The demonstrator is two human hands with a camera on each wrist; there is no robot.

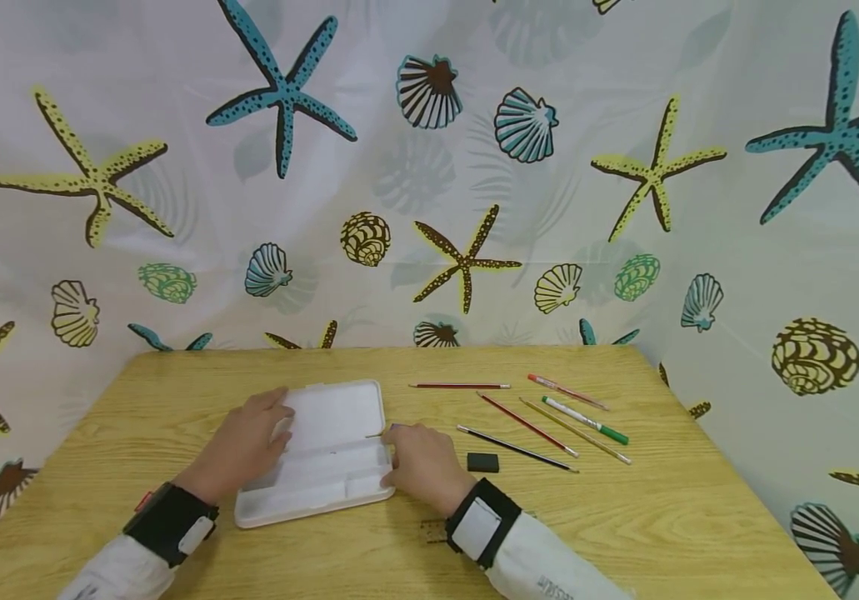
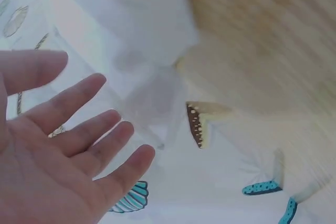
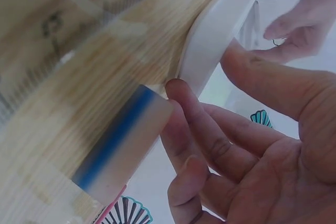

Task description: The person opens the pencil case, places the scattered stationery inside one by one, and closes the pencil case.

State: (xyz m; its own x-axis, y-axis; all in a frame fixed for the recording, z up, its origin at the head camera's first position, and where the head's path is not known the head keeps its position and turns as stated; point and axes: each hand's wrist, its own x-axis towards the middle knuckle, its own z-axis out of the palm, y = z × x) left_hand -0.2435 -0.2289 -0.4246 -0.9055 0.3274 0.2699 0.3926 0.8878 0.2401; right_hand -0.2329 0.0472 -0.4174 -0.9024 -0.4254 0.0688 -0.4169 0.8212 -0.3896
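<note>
A white pencil case (image 1: pixel 317 492) lies unfolded on the table, its lid (image 1: pixel 335 412) laid back on the far side. My left hand (image 1: pixel 245 437) is at the case's left side, fingers fairly straight and spread; in the left wrist view the left hand (image 2: pixel 79 145) has nothing between thumb and fingers. At the right end, my right hand (image 1: pixel 429 467) pinches the case's rim between thumb and fingers, as the right wrist view shows with the white case wall (image 3: pixel 212 38). Beside those fingers lies a block with a blue band (image 3: pixel 123 142), possibly an eraser.
On the wooden table (image 1: pixel 624 517), right of the case, lie a dark block (image 1: pixel 482 462), a black pencil (image 1: pixel 517 448), red pencils (image 1: pixel 526 423), a yellow pencil (image 1: pixel 575 430), a green-capped marker (image 1: pixel 585 419) and a red pen (image 1: pixel 567 392). A clear ruler (image 3: pixel 68 30) lies near my right wrist.
</note>
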